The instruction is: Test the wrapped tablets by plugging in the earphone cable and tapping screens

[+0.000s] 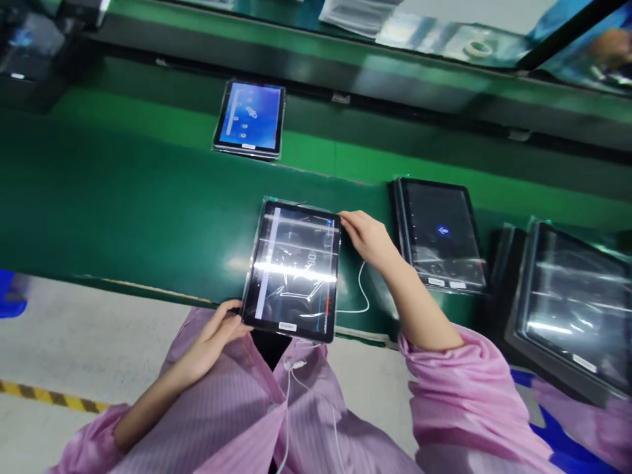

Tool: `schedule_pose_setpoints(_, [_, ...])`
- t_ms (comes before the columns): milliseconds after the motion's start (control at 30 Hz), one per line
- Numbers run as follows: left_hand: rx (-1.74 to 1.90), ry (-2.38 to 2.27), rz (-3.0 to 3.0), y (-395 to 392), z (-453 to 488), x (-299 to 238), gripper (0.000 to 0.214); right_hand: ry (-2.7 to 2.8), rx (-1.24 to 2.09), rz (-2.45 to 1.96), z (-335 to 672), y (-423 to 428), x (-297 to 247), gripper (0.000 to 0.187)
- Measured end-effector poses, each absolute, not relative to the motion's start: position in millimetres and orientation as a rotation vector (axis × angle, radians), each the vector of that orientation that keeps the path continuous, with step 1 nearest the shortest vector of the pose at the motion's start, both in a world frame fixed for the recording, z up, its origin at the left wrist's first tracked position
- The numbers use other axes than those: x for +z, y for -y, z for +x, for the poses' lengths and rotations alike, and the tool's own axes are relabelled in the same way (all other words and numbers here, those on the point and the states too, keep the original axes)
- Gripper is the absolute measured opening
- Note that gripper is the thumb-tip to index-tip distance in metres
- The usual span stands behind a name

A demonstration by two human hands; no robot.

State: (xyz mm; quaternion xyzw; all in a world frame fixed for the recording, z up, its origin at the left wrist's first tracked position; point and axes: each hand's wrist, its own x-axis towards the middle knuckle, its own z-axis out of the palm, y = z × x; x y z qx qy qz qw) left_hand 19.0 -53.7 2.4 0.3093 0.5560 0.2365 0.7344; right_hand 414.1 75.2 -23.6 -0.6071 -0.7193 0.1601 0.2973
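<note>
Tablet (295, 273) lit, handling looks unfinished: left hand (217, 336) and right hand (369, 240), part-curled, grip its diagonally opposite corners.

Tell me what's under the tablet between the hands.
The tablet is over the green table, its near end reaching past the edge, above the pink shirt. A white cable shows at its right side. Whatever lies directly beneath is covered.
</note>
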Motion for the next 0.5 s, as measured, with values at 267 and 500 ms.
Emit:
schedule_pose_setpoints(267, [0.853, -1.156, 0.398, 85.5, 0.0, -16.9, 0.044, 1.906, 0.541, -1.584, 375.4, -47.2, -27.0, 0.044])
schedule_pose_setpoints(500, [0.911, -1.163, 0.43, 104.6, -21.6, -19.3, 0.034, 1.571, 0.828, -1.486, 337.8, -61.1, -22.5, 0.042])
